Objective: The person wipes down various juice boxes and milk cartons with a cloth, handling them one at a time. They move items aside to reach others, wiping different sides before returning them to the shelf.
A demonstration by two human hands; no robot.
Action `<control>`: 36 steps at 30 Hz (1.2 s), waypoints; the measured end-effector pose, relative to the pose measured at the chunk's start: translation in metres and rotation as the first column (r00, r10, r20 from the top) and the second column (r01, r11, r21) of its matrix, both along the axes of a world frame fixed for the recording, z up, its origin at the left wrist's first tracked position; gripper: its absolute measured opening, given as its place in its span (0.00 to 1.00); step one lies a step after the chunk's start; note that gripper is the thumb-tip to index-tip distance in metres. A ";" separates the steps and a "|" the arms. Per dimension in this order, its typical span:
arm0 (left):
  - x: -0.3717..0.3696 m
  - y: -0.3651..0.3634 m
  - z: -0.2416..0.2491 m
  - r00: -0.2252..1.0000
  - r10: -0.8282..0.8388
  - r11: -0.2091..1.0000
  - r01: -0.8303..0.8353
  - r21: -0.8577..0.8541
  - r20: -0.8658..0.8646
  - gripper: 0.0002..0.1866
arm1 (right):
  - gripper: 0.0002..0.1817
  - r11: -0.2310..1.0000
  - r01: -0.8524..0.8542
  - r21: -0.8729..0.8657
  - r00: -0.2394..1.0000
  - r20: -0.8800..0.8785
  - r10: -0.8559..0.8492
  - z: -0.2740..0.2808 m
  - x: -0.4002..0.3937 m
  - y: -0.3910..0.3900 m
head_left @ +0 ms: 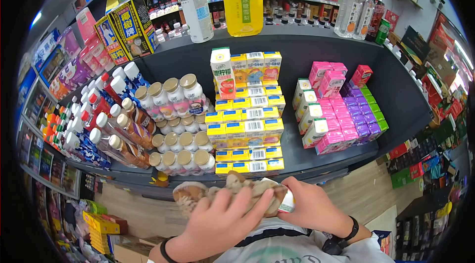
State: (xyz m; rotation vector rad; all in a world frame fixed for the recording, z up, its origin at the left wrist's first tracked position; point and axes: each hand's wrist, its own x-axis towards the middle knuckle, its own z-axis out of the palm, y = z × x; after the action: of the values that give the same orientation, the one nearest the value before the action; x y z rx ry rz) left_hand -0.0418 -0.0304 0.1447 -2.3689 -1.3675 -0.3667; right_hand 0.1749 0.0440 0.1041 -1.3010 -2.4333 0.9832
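Close to my body, my left hand is wrapped over a fuzzy brown and beige cloth. My right hand grips a white carton with a bit of green and red print. The cloth covers most of that carton, so its full shape is hidden. Both hands meet in front of the shelf edge, below stacked packs of yellow-topped small drink cartons. On top of those packs stands a tall white and green carton with a red fruit picture.
Left of the yellow packs are shrink-wrapped bottles with tan lids and rows of capped bottles. Pink cartons and purple ones fill the right side. A large yellow drink bottle stands on the upper ledge.
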 end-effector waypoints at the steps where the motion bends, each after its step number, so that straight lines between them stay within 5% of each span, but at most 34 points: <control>1: 0.003 0.005 -0.005 0.996 0.005 1.000 -0.004 0.017 -0.085 0.31 | 0.30 1.000 0.021 0.008 1.000 0.006 -0.022 0.000 0.000 0.000; 6: 0.002 -0.001 -0.024 0.973 -0.108 0.994 0.105 -0.029 -0.203 0.25 | 0.31 0.994 0.102 0.035 0.994 0.019 -0.103 -0.010 0.011 -0.001; 12: 0.003 -0.006 -0.027 0.983 -0.184 0.970 0.184 -0.157 0.015 0.27 | 0.32 0.989 0.150 0.014 0.989 -0.006 -0.150 -0.004 0.017 0.001; 15: 0.006 -0.014 -0.014 0.954 -0.080 0.985 0.121 -0.125 0.289 0.29 | 0.31 0.992 0.087 -0.090 0.994 -0.061 -0.093 -0.009 0.019 0.003; 18: 0.016 -0.001 -0.011 0.967 0.005 0.999 0.006 -0.042 0.254 0.28 | 0.32 0.980 -0.002 -0.199 0.991 -0.134 -0.026 -0.015 0.015 0.001; 22: 0.038 0.003 -0.025 0.995 0.022 1.000 -0.020 0.014 -0.097 0.27 | 0.35 0.966 -0.210 -0.152 0.946 -0.280 0.162 -0.031 0.012 0.006; 28: 0.002 -0.011 -0.054 0.998 -0.048 0.990 0.051 -0.129 0.028 0.31 | 0.37 0.958 0.127 -0.257 0.946 -0.258 -0.195 -0.032 0.022 -0.002; 31: -0.017 -0.013 -0.059 0.974 0.105 0.958 -0.046 -0.282 0.198 0.35 | 0.36 0.969 0.117 -0.217 0.932 -0.313 -0.183 -0.014 0.027 -0.001; 36: -0.027 -0.021 -0.060 0.813 0.244 0.960 -0.128 -0.248 0.529 0.34 | 0.36 0.989 -0.148 0.000 0.880 -0.456 0.132 -0.024 0.038 0.004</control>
State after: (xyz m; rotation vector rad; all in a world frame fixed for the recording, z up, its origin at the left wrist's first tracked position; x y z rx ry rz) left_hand -0.0691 -0.0510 0.0846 -2.3481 -1.9629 -0.9629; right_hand 0.2128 0.0485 0.0797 -0.7899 -2.1674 1.2129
